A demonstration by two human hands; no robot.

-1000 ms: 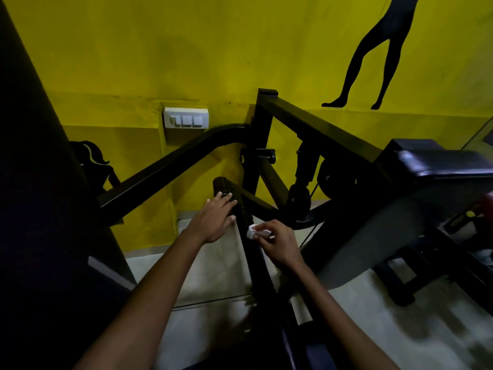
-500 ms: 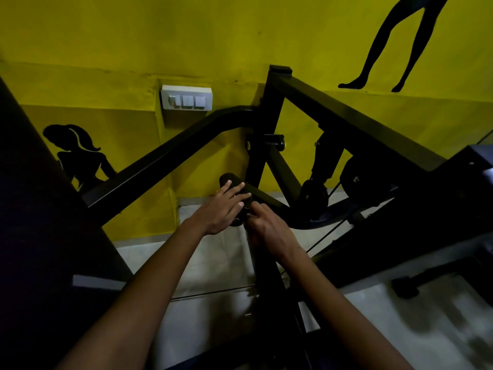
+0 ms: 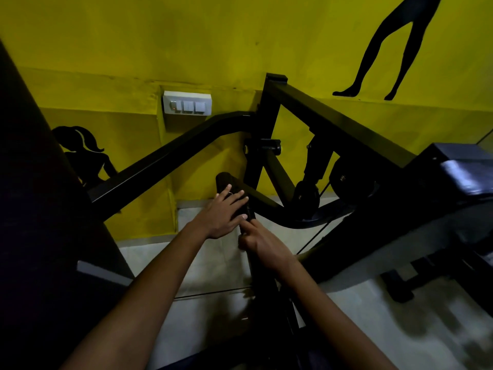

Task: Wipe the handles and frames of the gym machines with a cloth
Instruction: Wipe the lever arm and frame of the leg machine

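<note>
Curling round the black upright bar (image 3: 262, 265) of the gym machine, the right hand (image 3: 262, 243) is gripping it with its forefinger pointing up the bar, while the cloth is not showing and I cannot tell whether it is bunched inside that grip. Just beyond and touching it, the left hand (image 3: 222, 214) is lying with straight, spread fingers on the black padded handle (image 3: 226, 181). Farther off, a white switch plate (image 3: 187, 102) is sitting on the yellow wall (image 3: 186, 41).

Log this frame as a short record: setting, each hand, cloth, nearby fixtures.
setting: black gym machine frame against a yellow wall
left hand: straight fingers resting on the black handle
right hand: curled round the upright bar just below the handle
cloth: not visible in this frame
fixtures: white switch panel on the wall; padded seat at right
</note>
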